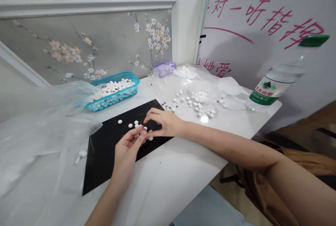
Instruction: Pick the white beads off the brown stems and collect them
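White balls (130,125), small and smooth, lie on the black mat (102,156) under my hands, a few grouped right by my fingertips. My left hand (124,152) has thumb and forefinger brought nearly together, one white ball right at their tips; I cannot tell whether they grip it. My right hand (169,122) meets it from the other side, thumb and fingers curved with a gap between them, the thumb close to the left fingertips. It covers part of the mat.

Around my hands, small brown pieces (115,122) lie on the mat, and more are scattered past its far corner on the white table (181,170). To the left, a crumpled clear plastic bag (49,131) laps the mat's edge and the near end of the blue basket (115,99), which is heaped with white balls and some brown bits. Beyond my right wrist, more balls spread beside and within clear plastic wrapping (202,94). A purple packet (165,69) sits at the back; a green-capped bottle (275,79) stands at the right, before a whiteboard (246,40) with red writing.
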`<state>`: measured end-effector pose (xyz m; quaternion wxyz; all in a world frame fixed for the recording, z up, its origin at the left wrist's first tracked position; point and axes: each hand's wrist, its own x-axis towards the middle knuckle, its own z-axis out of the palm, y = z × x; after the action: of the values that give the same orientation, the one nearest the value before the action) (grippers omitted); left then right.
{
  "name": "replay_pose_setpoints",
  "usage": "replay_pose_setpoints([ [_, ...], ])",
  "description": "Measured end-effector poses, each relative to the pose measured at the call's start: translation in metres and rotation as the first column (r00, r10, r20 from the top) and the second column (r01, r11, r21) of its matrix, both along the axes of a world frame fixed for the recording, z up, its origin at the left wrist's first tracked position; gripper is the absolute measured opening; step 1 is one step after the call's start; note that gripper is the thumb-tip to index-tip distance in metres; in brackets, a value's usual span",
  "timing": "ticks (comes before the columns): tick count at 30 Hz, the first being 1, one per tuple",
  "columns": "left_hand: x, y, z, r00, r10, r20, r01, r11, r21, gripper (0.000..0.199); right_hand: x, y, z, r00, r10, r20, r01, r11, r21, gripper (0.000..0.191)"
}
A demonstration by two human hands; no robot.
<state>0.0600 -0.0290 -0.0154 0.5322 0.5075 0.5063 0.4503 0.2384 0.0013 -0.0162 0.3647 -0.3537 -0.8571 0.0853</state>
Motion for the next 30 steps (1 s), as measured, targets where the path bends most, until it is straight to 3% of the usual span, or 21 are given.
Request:
replay_pose_setpoints([
  [3,-0.001,0.001,0.0,1.0,-0.003,0.013,0.003,1.0,0.017,0.031,0.02,0.014,0.007,0.995,-0.052,0.08,0.057,0.997,-0.059,0.04],
  [5,-0.003,0.003,0.0,0.999,0.025,0.035,-0.026,0.999,0.032,0.03,0.039,0.023,0.012,0.978,-0.134,0.162,0.153,0.981,-0.117,0.027],
  [7,-0.006,0.005,0.002,0.996,0.065,0.058,-0.068,0.997,0.041,0.03,0.059,0.03,0.017,0.935,-0.248,0.253,0.291,0.945,-0.148,0.012],
  [11,-0.007,0.005,0.006,0.991,0.091,0.095,-0.095,0.995,0.043,0.029,0.083,0.035,0.025,0.866,-0.347,0.359,0.441,0.868,-0.226,0.019],
  [14,-0.007,0.004,0.005,0.994,0.072,0.08,-0.076,0.996,0.049,0.028,0.084,0.032,0.027,0.864,-0.333,0.378,0.449,0.848,-0.28,0.022],
  [20,-0.007,0.004,0.001,0.996,0.058,0.061,-0.059,0.998,0.008,0.031,0.077,0.031,0.026,0.829,-0.384,0.408,0.489,0.851,-0.194,0.026],
  [30,-0.006,0.008,0.0,0.989,0.105,0.102,-0.106,0.994,0.006,0.028,0.076,0.027,0.03,0.895,-0.239,0.377,0.384,0.842,-0.379,0.022],
])
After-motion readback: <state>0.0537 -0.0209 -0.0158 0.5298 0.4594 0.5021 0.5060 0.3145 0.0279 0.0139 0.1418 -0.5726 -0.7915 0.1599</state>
